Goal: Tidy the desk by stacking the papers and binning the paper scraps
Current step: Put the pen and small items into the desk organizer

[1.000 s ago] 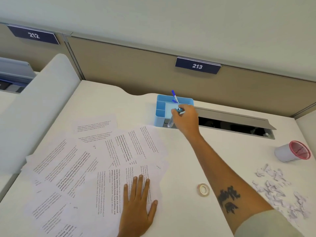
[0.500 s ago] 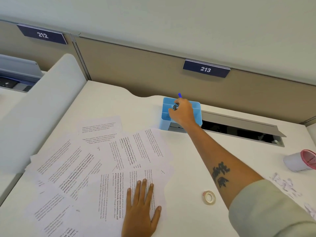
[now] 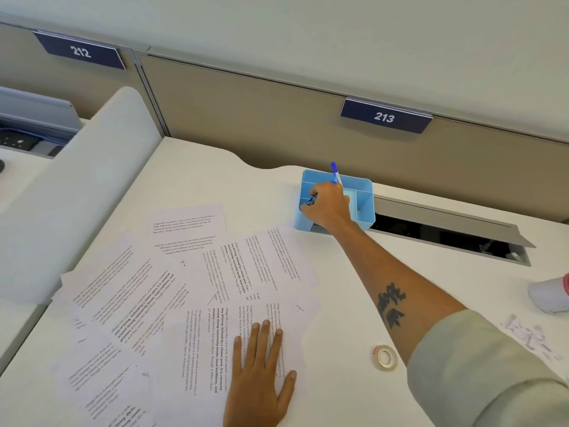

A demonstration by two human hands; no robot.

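Several printed papers (image 3: 172,303) lie fanned out and overlapping across the left half of the white desk (image 3: 354,303). My left hand (image 3: 258,377) rests flat on the nearest sheets, fingers straight. At the back of the desk my right hand (image 3: 328,206) reaches into a light blue desk organiser (image 3: 365,208). Its curled fingers grip a pen (image 3: 311,201), of which only the dark metallic end shows. A blue-capped pen (image 3: 335,174) stands in the organiser behind the hand. Paper scraps (image 3: 529,334) lie at the right edge, partly behind my sleeve.
A small white cup with a pink rim (image 3: 549,298) lies on its side at the far right, cut off by the frame. A roll of tape (image 3: 385,358) sits near my right forearm. An open cable slot (image 3: 446,238) runs along the back edge. A curved white divider (image 3: 77,195) borders the left.
My right hand has moved the pen from above the organiser's front down into its left compartments. The view has shifted left. My left hand has stayed flat on the papers.
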